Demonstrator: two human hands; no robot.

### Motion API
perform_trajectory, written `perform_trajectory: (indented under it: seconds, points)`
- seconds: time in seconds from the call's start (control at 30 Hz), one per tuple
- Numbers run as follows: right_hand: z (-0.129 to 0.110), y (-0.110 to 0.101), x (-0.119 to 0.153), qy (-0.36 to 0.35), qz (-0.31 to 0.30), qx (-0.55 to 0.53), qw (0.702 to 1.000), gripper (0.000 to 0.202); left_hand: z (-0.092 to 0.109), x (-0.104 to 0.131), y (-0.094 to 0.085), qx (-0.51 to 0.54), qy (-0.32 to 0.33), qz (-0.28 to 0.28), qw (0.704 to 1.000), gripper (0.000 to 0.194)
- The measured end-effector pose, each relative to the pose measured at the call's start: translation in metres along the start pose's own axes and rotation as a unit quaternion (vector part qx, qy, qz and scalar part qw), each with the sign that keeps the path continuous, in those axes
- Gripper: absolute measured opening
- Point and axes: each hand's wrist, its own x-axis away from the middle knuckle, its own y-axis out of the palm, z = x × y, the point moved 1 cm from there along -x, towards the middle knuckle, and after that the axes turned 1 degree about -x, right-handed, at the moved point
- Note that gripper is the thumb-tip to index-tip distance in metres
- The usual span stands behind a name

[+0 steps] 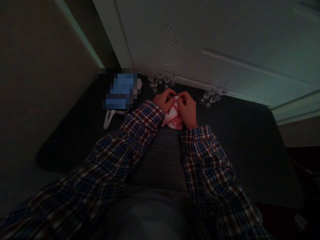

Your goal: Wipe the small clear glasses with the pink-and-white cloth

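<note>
A pink-and-white cloth [173, 117] is bunched up between my two hands over the dark table. My left hand [163, 100] is closed on its upper left side, fingers curled in. From the right, my right hand [188, 108] pinches the top of the same cloth. Whether anything is wrapped inside the folds cannot be seen. Just behind my left hand stands a group of small clear stemmed glasses [154, 83]. Another cluster of similar glasses [211, 96] stands to the right of my right hand, near the wall.
A phone-like device with a pixelated blue screen [120, 91] lies at the table's left, a white cable [108, 119] coming from it. A pale panel with a striped heart [172, 46] rises behind the dark table [250, 140]. A wall borders the left side.
</note>
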Motion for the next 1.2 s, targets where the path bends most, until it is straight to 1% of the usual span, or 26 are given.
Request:
perform_trajectory:
  seconds: [0.37,0.63,0.9,1.03,1.2]
  points:
    - [0.0056,0.0022,-0.0049,-0.003,-0.029,0.012,1.0,0.018,-0.0027,-0.0039,0.0003,-0.011,0.008,0.017,1.0,0.022]
    - [0.0084,0.0034,-0.0056,-0.043,-0.026,0.042,0.998,0.02,-0.006,-0.0051,0.0015,-0.017,0.015,0.023,0.999,0.024]
    - [0.0049,0.0022,-0.0062,-0.011,-0.028,0.044,0.999,0.017,-0.0063,-0.0056,0.0008,-0.024,0.019,0.028,0.999,0.025]
    - [0.0046,0.0021,-0.0059,-0.009,-0.041,0.041,0.998,0.019,-0.0074,-0.0058,0.0015,-0.026,0.014,0.025,0.999,0.025]
    - [0.0047,0.0021,-0.0056,-0.006,-0.043,0.035,0.998,0.018,-0.0086,-0.0051,0.0019,-0.02,0.03,0.039,0.999,0.026]
